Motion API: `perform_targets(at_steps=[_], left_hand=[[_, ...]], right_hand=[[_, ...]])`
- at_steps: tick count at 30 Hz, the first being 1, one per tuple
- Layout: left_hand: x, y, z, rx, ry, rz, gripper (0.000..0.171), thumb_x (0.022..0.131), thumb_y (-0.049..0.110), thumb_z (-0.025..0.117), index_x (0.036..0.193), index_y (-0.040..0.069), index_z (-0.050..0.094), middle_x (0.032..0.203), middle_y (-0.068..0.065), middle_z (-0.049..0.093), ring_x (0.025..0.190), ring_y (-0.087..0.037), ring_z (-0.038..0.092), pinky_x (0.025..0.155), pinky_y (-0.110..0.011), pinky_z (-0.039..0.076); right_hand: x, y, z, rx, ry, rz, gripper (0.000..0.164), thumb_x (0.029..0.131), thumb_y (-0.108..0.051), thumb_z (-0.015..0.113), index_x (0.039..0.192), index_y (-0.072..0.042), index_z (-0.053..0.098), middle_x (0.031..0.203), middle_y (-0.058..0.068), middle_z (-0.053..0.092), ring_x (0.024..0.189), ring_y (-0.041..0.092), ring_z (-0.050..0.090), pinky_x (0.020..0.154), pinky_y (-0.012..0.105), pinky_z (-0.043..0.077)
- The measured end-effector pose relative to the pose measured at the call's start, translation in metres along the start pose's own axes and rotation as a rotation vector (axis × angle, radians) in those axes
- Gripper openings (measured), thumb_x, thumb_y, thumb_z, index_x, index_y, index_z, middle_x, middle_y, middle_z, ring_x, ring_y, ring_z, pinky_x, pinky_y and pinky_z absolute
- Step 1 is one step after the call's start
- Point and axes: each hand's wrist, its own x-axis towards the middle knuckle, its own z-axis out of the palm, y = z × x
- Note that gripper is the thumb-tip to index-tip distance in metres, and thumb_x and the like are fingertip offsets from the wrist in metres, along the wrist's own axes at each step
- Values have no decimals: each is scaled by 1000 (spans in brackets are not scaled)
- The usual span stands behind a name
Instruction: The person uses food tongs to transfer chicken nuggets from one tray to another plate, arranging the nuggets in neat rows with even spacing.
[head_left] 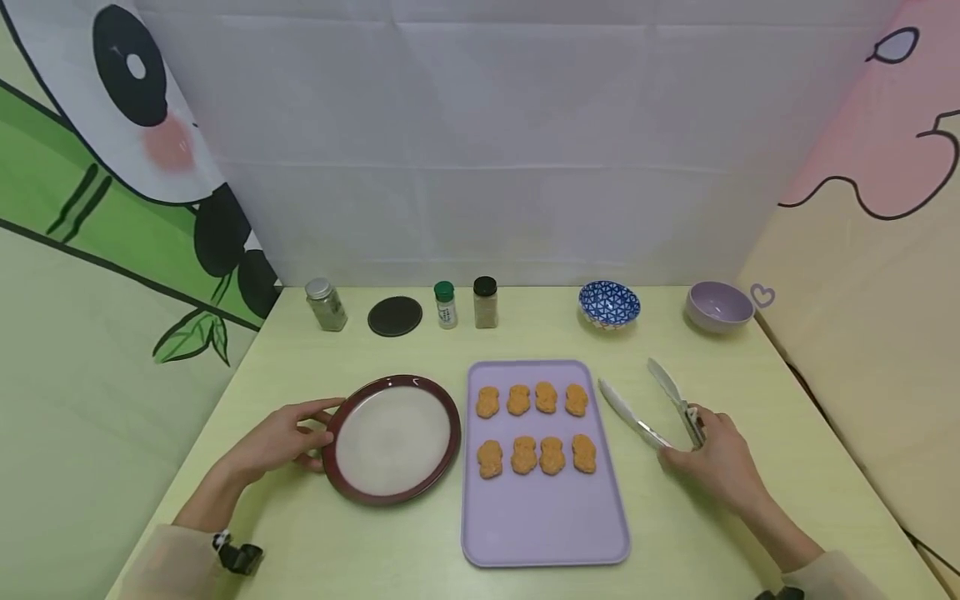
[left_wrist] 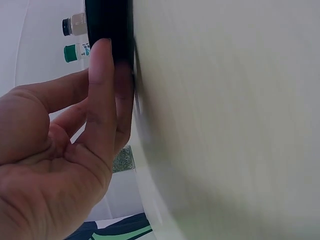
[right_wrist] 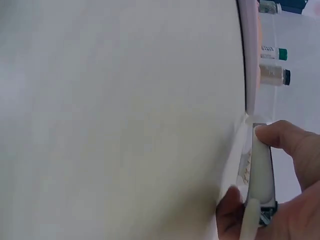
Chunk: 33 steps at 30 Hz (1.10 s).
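Note:
My left hand [head_left: 273, 437] pinches the left rim of a round plate [head_left: 393, 442] with a dark red-brown border and pale middle. In the left wrist view the plate's dark edge [left_wrist: 107, 30] lies between thumb and fingers. My right hand [head_left: 720, 462] grips a pair of tongs [head_left: 633, 417] right of the tray, their two light arms spread apart and pointing away from me. The right wrist view shows the thumb pressing one tongs arm [right_wrist: 261, 170]. Between the hands, a lilac tray [head_left: 543, 529] carries two rows of several golden-brown nuggets [head_left: 552, 456].
Along the back stand a silver-capped jar [head_left: 327, 306], a black disc [head_left: 395, 317], a green-capped bottle [head_left: 446, 305] and a black-capped jar [head_left: 485, 303]. Farther right are a blue patterned bowl [head_left: 609, 305] and a purple bowl [head_left: 718, 308] with a heart-shaped handle. A white sheet hangs behind.

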Motion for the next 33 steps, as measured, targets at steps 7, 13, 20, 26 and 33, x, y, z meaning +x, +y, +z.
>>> perform_targets(at_steps=[7, 13, 20, 26, 33], left_hand=[[1, -2, 0, -2, 11, -7, 58, 90, 3, 61, 143, 14, 41, 121, -23, 48, 79, -30, 65, 63, -42, 57], [1, -4, -1, -18, 26, -27, 58, 90, 4, 62, 143, 15, 42, 122, -23, 47, 79, -30, 65, 63, -42, 57], [0, -5, 0, -36, 20, -22, 57, 89, 5, 62, 142, 16, 43, 122, -23, 47, 81, -30, 65, 64, -43, 57], [-1, -3, 0, -36, 35, -27, 56, 90, 4, 61, 141, 17, 44, 120, -23, 48, 79, -30, 65, 63, -43, 57], [-1, -5, 1, -40, 36, -32, 56, 90, 5, 62, 141, 18, 45, 121, -22, 48, 79, -30, 65, 63, -43, 57]], right_hand=[[16, -1, -31, 119, -58, -112, 85, 76, -36, 79, 140, 1, 38, 113, 21, 46, 58, 16, 57, 47, 29, 49], [45, -25, -51, 137, -167, -326, 79, 74, -33, 81, 140, -12, 43, 86, 6, 57, 56, 15, 56, 40, 28, 47], [77, -68, -43, 61, -303, -489, 79, 71, -34, 83, 138, -13, 47, 80, -3, 60, 61, 10, 57, 46, 26, 47], [95, -106, -17, -11, -435, -591, 76, 71, -34, 82, 137, -16, 49, 82, -7, 63, 56, 9, 55, 49, 27, 48], [109, -129, 8, -153, -493, -655, 71, 69, -31, 81, 132, -9, 56, 95, -4, 64, 71, 11, 50, 61, 27, 43]])
